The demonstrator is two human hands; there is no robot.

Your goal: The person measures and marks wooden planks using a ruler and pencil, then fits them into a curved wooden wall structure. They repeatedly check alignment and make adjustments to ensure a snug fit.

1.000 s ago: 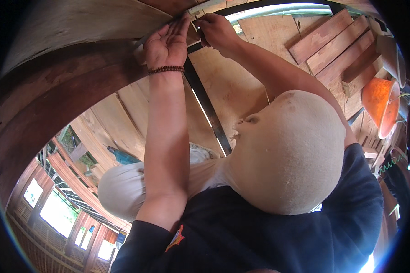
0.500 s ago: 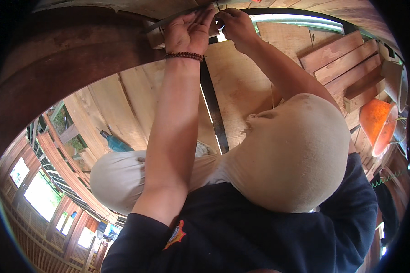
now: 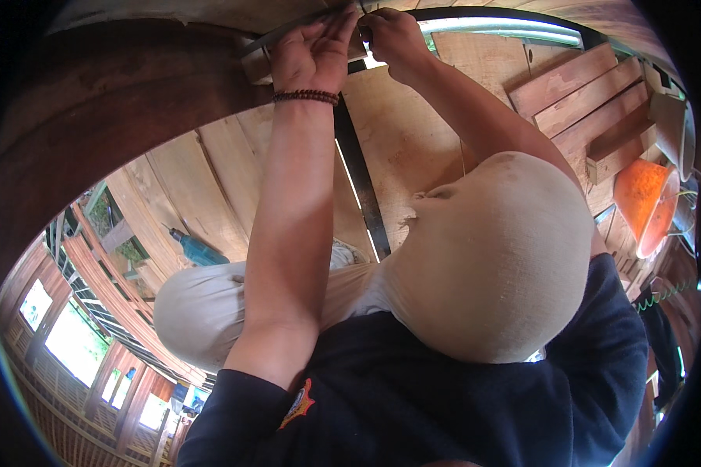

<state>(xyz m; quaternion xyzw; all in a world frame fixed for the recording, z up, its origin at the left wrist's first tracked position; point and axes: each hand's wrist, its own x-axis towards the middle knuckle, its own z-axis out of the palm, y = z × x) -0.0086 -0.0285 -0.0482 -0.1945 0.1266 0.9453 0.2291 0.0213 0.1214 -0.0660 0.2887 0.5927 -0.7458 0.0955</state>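
Observation:
My left hand (image 3: 310,61) reaches up with its palm showing and its fingers stretched along a wooden block (image 3: 256,65) at the upper edge of the view. The block's ends stick out on both sides of the hand. Beside the left fingertips, my right hand (image 3: 396,43) is curled in a pinch around a small, thin, dark thing too hidden to name. Both hands work close together under a dark curved edge (image 3: 475,13). A beaded bracelet (image 3: 305,96) circles my left wrist.
Wooden boards (image 3: 397,132) lie below, split by a dark gap. A teal power drill (image 3: 199,247) rests at left near my knee. Cut planks (image 3: 584,93) and an orange cone-shaped container (image 3: 642,204) are at right. A large dark brown wooden surface (image 3: 109,101) fills the upper left.
The whole view has shifted slightly, so both hands appear a little farther left and higher. They keep nearly the same pose at the block.

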